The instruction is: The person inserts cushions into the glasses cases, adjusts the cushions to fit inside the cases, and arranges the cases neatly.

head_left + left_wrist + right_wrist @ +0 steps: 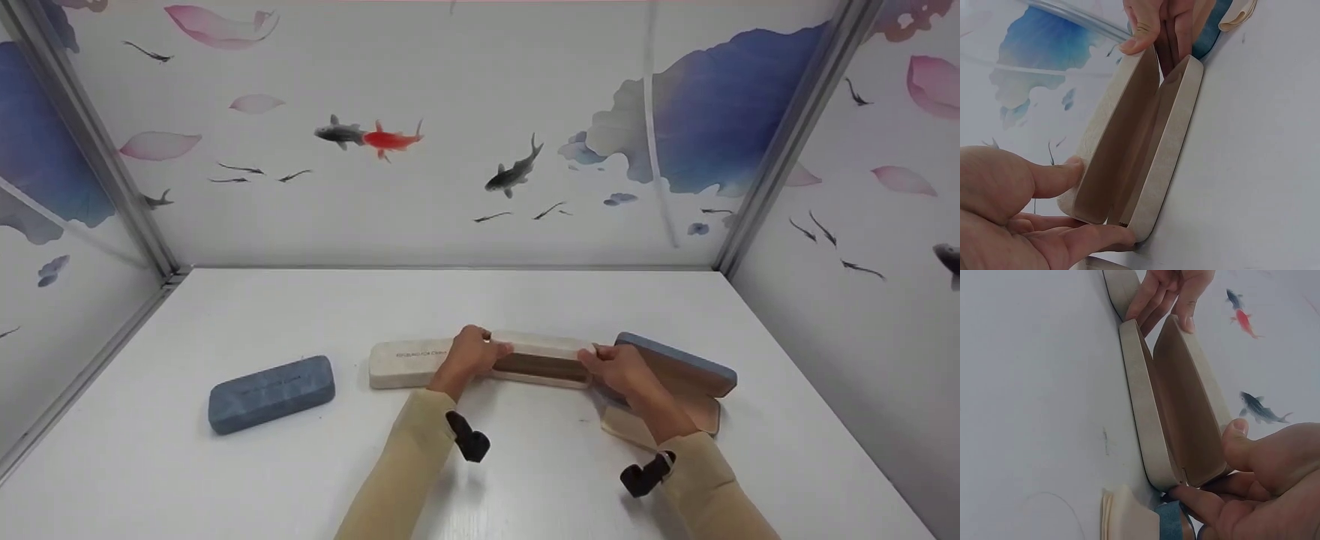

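Left hand (466, 358) and right hand (625, 369) pinch the open white case (541, 343), fingers (1098, 237) slightly apart; left of it lies a blue case (271, 395).

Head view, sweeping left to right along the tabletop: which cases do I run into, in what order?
Closed blue case → closed cream case → partly open cream case → open blue case.
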### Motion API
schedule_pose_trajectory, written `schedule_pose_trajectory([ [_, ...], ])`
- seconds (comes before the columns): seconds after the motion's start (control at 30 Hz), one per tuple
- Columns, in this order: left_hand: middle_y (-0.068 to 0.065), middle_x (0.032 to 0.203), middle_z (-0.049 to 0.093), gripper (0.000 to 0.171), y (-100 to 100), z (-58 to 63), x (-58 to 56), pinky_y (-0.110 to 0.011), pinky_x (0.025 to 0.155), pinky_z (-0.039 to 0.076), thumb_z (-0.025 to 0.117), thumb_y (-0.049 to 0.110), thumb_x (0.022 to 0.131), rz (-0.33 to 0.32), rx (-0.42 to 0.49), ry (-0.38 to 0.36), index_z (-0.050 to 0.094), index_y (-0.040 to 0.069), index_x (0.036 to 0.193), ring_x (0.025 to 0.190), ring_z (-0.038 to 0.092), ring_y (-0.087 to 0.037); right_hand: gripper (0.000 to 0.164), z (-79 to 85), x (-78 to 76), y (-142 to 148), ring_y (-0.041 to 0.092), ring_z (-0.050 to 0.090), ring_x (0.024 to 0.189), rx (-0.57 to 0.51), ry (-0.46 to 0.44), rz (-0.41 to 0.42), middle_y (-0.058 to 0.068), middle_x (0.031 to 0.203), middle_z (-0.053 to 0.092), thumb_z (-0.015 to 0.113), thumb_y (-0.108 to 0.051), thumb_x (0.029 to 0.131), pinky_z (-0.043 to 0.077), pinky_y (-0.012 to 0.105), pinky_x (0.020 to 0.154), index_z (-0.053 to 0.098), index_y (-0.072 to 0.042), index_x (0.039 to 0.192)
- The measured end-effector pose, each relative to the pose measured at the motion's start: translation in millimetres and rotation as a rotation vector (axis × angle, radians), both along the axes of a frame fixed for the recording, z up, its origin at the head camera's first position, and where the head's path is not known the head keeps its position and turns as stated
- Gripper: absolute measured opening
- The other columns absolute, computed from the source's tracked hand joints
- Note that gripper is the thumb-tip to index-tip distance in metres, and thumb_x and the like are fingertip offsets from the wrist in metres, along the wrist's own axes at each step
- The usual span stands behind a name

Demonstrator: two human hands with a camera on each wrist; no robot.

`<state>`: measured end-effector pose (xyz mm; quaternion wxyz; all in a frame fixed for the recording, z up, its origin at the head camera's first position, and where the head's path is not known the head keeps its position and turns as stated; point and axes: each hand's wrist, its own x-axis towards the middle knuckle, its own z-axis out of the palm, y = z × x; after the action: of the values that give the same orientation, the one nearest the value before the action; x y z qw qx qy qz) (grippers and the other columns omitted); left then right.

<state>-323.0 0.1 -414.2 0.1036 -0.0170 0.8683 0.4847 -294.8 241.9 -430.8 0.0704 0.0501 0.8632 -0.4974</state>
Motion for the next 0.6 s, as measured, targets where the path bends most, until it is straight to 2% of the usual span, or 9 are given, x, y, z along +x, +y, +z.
schedule_pose_trajectory([
  [0.1,-0.026,0.141,0.055,0.059,-0.6,-0.5,0.6,-0.046,0.113,0.042,0.067,0.025,0.096,-0.003,-0.009,0.006,0.048,-0.01,0.139,0.133,0.053,-0.036,0.031,-1.1,-0.6,1.4,0.013,0.031,0.065,0.009,-0.007,-0.002,-0.005,0.066,0.034,0.058,-0.03,0.102,0.03,0.029,0.062,0.063,-0.006,0.083],
  [0.17,-0.026,0.141,0.055,0.059,-1.0,-1.2,0.7,-0.046,0.113,0.043,0.067,0.025,0.095,-0.012,-0.012,0.018,0.048,-0.011,0.138,0.133,0.053,-0.037,0.029,-1.6,-0.9,2.0,0.014,0.038,0.072,0.025,-0.013,-0.009,-0.003,0.074,0.045,0.059,-0.031,0.101,0.033,0.028,0.064,0.068,-0.005,0.091],
  [0.23,-0.026,0.141,0.055,0.06,-1.4,-2.0,0.4,-0.047,0.112,0.043,0.068,0.024,0.094,-0.021,-0.013,0.029,0.048,-0.012,0.138,0.133,0.053,-0.037,0.033,-1.9,-0.7,2.4,0.017,0.047,0.085,0.039,-0.008,-0.001,0.007,0.094,0.064,0.06,-0.031,0.101,0.038,0.027,0.071,0.072,-0.002,0.107],
  [0.27,-0.026,0.141,0.055,0.06,-1.5,-2.3,0.4,-0.047,0.112,0.043,0.069,0.023,0.094,-0.024,-0.014,0.035,0.048,-0.012,0.138,0.133,0.052,-0.037,0.035,-2.5,-0.6,2.8,0.019,0.05,0.093,0.046,-0.006,0.005,0.012,0.11,0.067,0.06,-0.031,0.101,0.041,0.028,0.076,0.072,-0.001,0.115],
  [0.33,-0.027,0.141,0.055,0.059,-1.8,-2.7,0.2,-0.048,0.112,0.043,0.07,0.021,0.093,-0.027,-0.013,0.043,0.049,-0.012,0.137,0.134,0.051,-0.038,0.043,-3.5,-0.3,3.6,0.024,0.053,0.114,0.057,0.002,0.023,0.02,0.141,0.058,0.06,-0.032,0.101,0.046,0.031,0.089,0.065,0.0,0.13],
  [0.37,-0.027,0.141,0.055,0.059,-1.9,-2.9,0.0,-0.048,0.112,0.042,0.071,0.021,0.092,-0.03,-0.015,0.045,0.05,-0.012,0.136,0.134,0.051,-0.038,0.046,-4.0,-0.3,4.1,0.027,0.052,0.124,0.06,0.007,0.03,0.022,0.149,0.05,0.059,-0.032,0.102,0.047,0.034,0.096,0.061,0.001,0.134],
  [0.43,-0.027,0.141,0.054,0.059,-2.1,-3.3,-0.1,-0.048,0.113,0.042,0.072,0.02,0.092,-0.029,-0.012,0.043,0.051,-0.012,0.136,0.135,0.05,-0.039,0.049,-5.7,0.1,4.6,0.035,0.046,0.137,0.053,0.009,0.04,0.025,0.153,0.043,0.059,-0.03,0.102,0.046,0.042,0.106,0.056,0.002,0.139],
  [0.5,-0.027,0.142,0.054,0.059,-2.6,-4.2,-0.1,-0.047,0.113,0.042,0.073,0.019,0.091,-0.033,-0.013,0.042,0.051,-0.012,0.135,0.136,0.049,-0.038,0.05,-6.6,0.7,4.4,0.04,0.039,0.144,0.04,0.011,0.039,0.026,0.154,0.039,0.059,-0.028,0.102,0.044,0.046,0.11,0.054,0.004,0.14],
  [0.6,-0.027,0.141,0.054,0.059,-3.5,-5.5,0.6,-0.047,0.112,0.043,0.075,0.018,0.09,-0.034,-0.016,0.052,0.052,-0.013,0.134,0.135,0.05,-0.038,0.048,-7.7,1.4,3.2,0.04,0.038,0.144,0.025,0.009,0.028,0.026,0.155,0.039,0.061,-0.025,0.101,0.046,0.041,0.105,0.055,0.004,0.139],
])
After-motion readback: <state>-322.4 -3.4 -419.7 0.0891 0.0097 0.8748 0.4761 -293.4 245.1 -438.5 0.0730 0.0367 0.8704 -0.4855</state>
